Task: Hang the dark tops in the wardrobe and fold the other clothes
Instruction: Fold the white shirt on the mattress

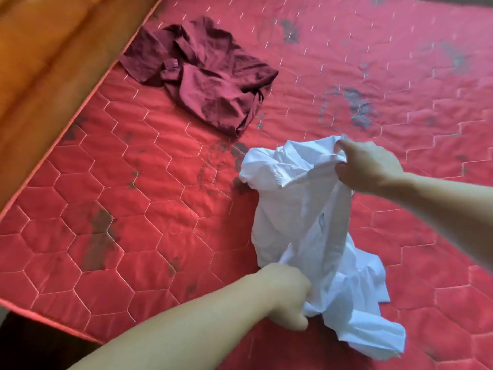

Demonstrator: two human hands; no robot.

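Two garments are counted on the red quilted mattress [133,222]: one white shirt [301,217] and one maroon shirt [205,76]. The white shirt is gripped at its upper edge by the right hand [369,166] and lower down by the left hand [288,295]. The maroon shirt is left crumpled, well apart. A small dark mark is seen on the white cloth; nothing can be read.

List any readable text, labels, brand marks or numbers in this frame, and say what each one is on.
No text can be read.
White shirt: a small bluish mark on the front, too blurred to tell whether it is lettering or a logo.
Maroon shirt: no print or label visible.
Red mattress: only quilted stitching and grey floral patterning, no writing.
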